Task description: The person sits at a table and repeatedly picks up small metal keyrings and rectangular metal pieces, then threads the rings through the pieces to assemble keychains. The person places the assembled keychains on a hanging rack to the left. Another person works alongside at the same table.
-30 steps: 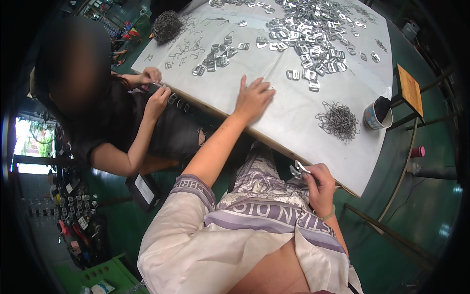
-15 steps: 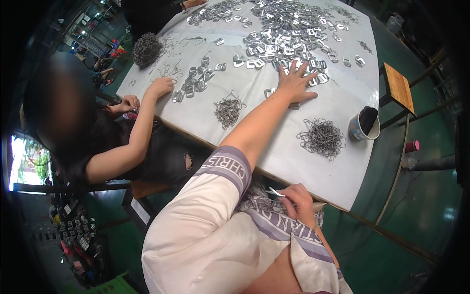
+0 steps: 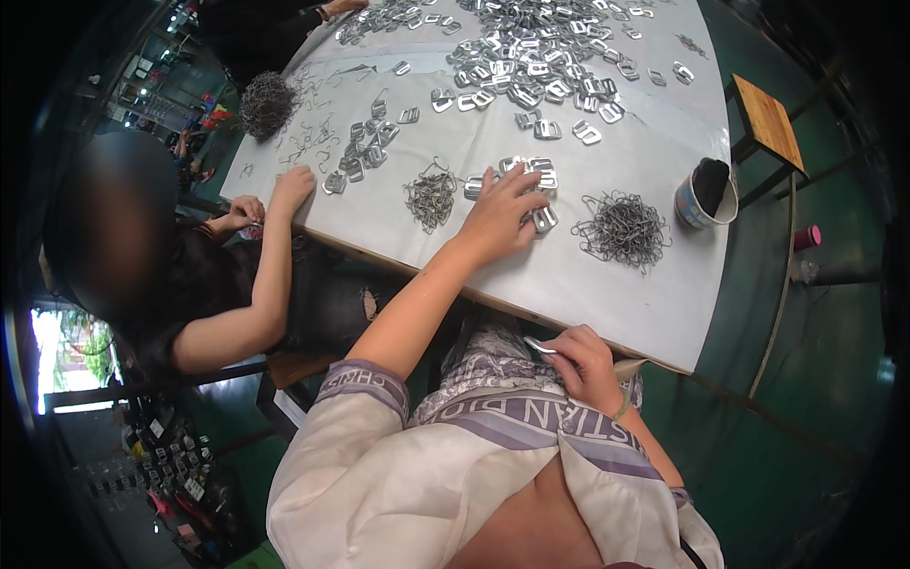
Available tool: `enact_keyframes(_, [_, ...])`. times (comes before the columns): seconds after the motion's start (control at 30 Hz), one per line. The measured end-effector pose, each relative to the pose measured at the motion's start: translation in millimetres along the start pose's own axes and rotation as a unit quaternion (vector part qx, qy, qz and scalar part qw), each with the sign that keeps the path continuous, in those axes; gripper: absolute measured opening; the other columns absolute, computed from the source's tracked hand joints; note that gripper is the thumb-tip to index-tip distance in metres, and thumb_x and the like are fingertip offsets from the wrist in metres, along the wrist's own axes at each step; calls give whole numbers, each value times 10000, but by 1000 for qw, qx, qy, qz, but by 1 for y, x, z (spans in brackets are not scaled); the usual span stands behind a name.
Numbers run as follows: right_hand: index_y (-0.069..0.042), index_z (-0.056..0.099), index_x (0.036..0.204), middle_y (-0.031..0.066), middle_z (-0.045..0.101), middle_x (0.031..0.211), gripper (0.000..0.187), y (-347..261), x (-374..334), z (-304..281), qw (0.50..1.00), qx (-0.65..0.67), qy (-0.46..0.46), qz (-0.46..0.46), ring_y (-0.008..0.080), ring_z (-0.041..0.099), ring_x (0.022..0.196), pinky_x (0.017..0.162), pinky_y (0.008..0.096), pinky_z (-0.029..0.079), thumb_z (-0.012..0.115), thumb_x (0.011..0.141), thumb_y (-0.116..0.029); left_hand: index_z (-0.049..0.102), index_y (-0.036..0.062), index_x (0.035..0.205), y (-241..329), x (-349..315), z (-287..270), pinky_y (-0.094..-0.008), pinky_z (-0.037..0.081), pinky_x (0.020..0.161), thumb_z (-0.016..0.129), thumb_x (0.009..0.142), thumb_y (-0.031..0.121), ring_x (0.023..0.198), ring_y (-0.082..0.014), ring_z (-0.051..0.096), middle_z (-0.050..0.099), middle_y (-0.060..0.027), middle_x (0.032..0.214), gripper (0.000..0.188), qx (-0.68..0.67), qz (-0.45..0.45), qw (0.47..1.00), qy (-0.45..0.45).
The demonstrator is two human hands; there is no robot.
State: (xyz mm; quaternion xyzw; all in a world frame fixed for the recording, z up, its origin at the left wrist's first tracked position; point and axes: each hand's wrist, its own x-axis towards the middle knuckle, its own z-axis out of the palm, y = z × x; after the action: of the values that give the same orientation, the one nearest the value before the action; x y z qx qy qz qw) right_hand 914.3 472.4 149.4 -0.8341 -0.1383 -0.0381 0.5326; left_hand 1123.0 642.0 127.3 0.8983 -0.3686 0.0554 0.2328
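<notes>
My left hand lies over a small cluster of silver metal buckles on the white-covered table. Its fingers are spread, touching the buckles without gripping one. My right hand is low by the table's near edge, above my lap. Its thumb and fingers pinch a silver buckle, seen almost edge-on. On one side of the cluster is a heap of bent wire hooks; on its left lies a smaller heap of wire hooks.
A large heap of buckles covers the far middle. At the right edge stands a tub with something black inside. A co-worker's hand rests at the left edge, near more buckles. A wooden stool stands at right.
My left hand has drawn back from the large heap toward me, and several buckles now lie apart from it, under the fingers. My right hand still holds its buckle.
</notes>
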Motion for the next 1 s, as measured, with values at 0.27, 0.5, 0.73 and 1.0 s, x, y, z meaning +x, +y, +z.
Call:
enact_keyframes(0.27, [-40, 675, 889, 101, 566, 775, 144, -7, -3, 2, 1000, -24, 3, -9, 282, 549, 761, 683, 370, 447, 673, 747, -16, 668, 91, 1023, 54, 21, 17, -391, 434, 938, 615, 742, 20, 1087, -257, 548, 622, -49, 1131, 294, -45, 142, 986, -73])
enact_keyframes(0.5, [-44, 681, 892, 94, 565, 762, 157, -8, -10, 1, 999, -24, 21, -9, 269, 552, 760, 671, 361, 452, 681, 738, -10, 693, 84, 867, 71, 66, 21, -378, 500, 784, 601, 756, 62, 882, -248, 592, 634, -55, 886, 146, -43, 116, 992, 6])
enact_keyframes(0.73, [-27, 674, 869, 105, 580, 761, 138, -1, -14, 4, 999, -20, 48, -1, 283, 560, 728, 649, 368, 454, 702, 735, -17, 670, 30, 684, 93, 23, 24, -353, 513, 691, 602, 695, 90, 801, -251, 617, 628, -97, 814, 92, 154, 212, 957, -128])
enact_keyframes(1.0, [-15, 672, 892, 119, 592, 776, 144, -8, -12, 4, 996, -15, 84, 29, 298, 569, 730, 656, 370, 459, 682, 750, 5, 681, 38, 772, 84, 30, 24, -369, 499, 654, 609, 720, 75, 761, -242, 629, 654, -95, 810, 96, 44, 168, 979, -108])
